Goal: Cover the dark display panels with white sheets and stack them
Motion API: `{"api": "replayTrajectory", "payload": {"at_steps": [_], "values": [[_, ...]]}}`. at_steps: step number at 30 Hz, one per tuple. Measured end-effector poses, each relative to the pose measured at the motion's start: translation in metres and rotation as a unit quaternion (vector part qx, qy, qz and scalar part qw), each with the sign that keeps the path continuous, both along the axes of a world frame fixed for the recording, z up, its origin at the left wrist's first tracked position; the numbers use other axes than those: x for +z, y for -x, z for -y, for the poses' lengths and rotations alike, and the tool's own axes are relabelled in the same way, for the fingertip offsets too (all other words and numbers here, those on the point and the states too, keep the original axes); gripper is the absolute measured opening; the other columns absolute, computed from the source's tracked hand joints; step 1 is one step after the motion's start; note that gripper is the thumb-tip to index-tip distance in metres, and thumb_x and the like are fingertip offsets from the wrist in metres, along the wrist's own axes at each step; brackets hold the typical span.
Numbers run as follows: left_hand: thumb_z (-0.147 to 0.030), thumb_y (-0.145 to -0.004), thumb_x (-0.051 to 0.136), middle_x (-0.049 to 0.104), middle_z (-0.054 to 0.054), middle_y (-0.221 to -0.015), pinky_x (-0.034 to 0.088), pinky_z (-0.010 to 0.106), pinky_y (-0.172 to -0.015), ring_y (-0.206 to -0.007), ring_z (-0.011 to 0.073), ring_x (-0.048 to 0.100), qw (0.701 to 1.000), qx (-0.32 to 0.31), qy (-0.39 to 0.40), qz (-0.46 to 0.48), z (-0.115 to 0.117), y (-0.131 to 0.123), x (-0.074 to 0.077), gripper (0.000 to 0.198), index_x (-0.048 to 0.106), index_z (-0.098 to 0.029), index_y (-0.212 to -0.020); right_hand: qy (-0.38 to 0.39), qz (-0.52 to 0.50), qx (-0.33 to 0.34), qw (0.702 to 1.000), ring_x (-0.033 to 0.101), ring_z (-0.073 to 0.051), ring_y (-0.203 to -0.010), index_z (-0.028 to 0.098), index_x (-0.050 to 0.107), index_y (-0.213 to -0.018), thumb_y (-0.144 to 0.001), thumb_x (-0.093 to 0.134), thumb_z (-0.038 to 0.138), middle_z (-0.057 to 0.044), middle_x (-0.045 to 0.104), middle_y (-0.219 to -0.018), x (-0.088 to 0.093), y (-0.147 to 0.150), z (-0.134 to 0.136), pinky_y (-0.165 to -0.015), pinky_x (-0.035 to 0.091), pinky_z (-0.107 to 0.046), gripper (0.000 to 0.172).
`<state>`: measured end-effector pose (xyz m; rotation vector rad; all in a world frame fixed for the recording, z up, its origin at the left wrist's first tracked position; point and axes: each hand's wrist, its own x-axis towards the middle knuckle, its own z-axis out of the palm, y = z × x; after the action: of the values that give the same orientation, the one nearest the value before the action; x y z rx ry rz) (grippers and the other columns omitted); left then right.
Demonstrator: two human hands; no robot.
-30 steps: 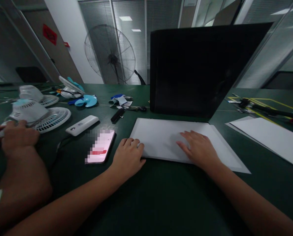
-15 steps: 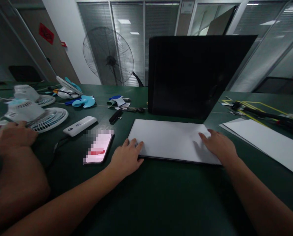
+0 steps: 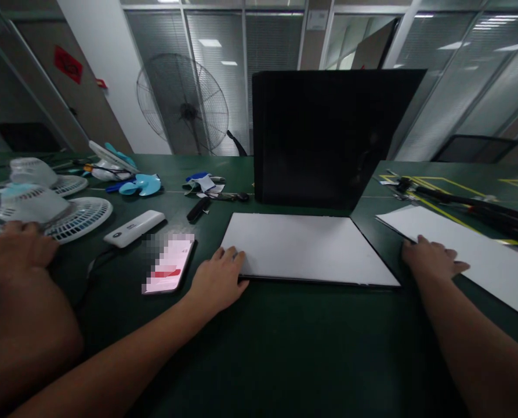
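Note:
A flat white panel (image 3: 302,247) with thin dark edges lies on the green table. My left hand (image 3: 218,278) rests on its left front corner, fingers spread, not closed round it. My right hand (image 3: 433,261) is off the panel's right side, at the near left edge of a stack of white sheets (image 3: 467,238). Its fingers look apart over that edge, though part of them is hidden. Behind the panel stands a large black screen-like sheet (image 3: 319,139), tilted up.
Left of the panel lie a phone (image 3: 170,264), a white power bank (image 3: 134,227) and a small black object (image 3: 198,210). Another person's hand (image 3: 19,249) is by white fan parts (image 3: 80,217). Blue fan blades (image 3: 141,184) lie farther back. Dark rods (image 3: 480,206) lie at right.
My right hand has left the panel's right side and moved right to the white sheets. My left hand stays on the panel. The view has shifted slightly.

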<state>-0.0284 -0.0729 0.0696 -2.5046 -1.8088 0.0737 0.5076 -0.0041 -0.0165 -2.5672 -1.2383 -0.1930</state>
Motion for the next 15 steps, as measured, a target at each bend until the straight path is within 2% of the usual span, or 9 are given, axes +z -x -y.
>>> {"api": "replayTrajectory", "payload": {"at_steps": [2,3,7,9,11,15], "values": [[-0.045,-0.09,0.059,0.047,0.016,-0.155,0.055,0.052,-0.098,-0.137,0.0385,0.049,1.0,0.005,0.008,0.0,0.0,0.0,0.0,0.062,0.051,-0.018,-0.145,-0.06,0.042,-0.001,0.997,0.046,-0.053,-0.125,0.017,0.063,-0.131,-0.089,0.025,0.058,-0.022,0.058,-0.134,-0.002,-0.001,0.0,-0.089,0.024,-0.075,0.07],[-0.046,-0.09,0.059,0.045,0.015,-0.157,0.054,0.053,-0.099,-0.138,0.0388,0.048,1.0,0.007,0.012,0.0,0.0,0.0,0.0,0.063,0.049,-0.019,-0.146,-0.087,0.054,0.022,0.995,0.048,-0.053,-0.122,0.016,0.067,-0.123,-0.089,0.025,0.058,-0.022,0.061,-0.129,-0.003,-0.002,0.0,-0.088,0.024,-0.074,0.068],[-0.047,-0.09,0.059,0.039,0.014,-0.161,0.052,0.055,-0.102,-0.141,0.0393,0.044,1.0,0.011,0.016,0.007,-0.001,0.0,0.0,0.065,0.047,-0.021,-0.148,-0.208,0.047,0.109,0.971,0.044,-0.057,-0.126,0.019,0.076,-0.099,-0.089,0.028,0.06,-0.019,0.067,-0.119,-0.005,-0.009,0.0,-0.084,0.021,-0.078,0.064],[-0.046,-0.09,0.059,0.043,0.015,-0.159,0.052,0.055,-0.102,-0.141,0.0391,0.045,1.0,0.012,0.018,0.01,-0.002,0.0,0.0,0.065,0.047,-0.021,-0.148,-0.248,0.04,0.109,0.962,0.042,-0.057,-0.129,0.022,0.077,-0.102,-0.09,0.034,0.057,-0.018,0.068,-0.12,-0.002,-0.012,0.002,-0.085,0.021,-0.077,0.057],[-0.047,-0.09,0.059,0.046,0.015,-0.156,0.052,0.055,-0.102,-0.14,0.0392,0.046,1.0,0.013,0.026,0.007,-0.002,0.0,0.0,0.065,0.047,-0.021,-0.149,-0.254,0.041,0.096,0.961,0.045,-0.056,-0.128,0.024,0.077,-0.109,-0.089,0.038,0.054,-0.018,0.069,-0.119,0.003,-0.013,0.005,-0.084,0.024,-0.076,0.053],[-0.049,-0.09,0.058,0.049,0.014,-0.154,0.052,0.055,-0.101,-0.138,0.0388,0.048,1.0,0.008,0.029,0.002,-0.004,0.0,-0.001,0.066,0.046,-0.022,-0.149,-0.26,0.016,0.101,0.96,0.046,-0.058,-0.126,0.024,0.076,-0.12,-0.089,0.038,0.054,-0.019,0.07,-0.117,0.014,-0.013,0.012,-0.082,0.03,-0.075,0.057]]}}
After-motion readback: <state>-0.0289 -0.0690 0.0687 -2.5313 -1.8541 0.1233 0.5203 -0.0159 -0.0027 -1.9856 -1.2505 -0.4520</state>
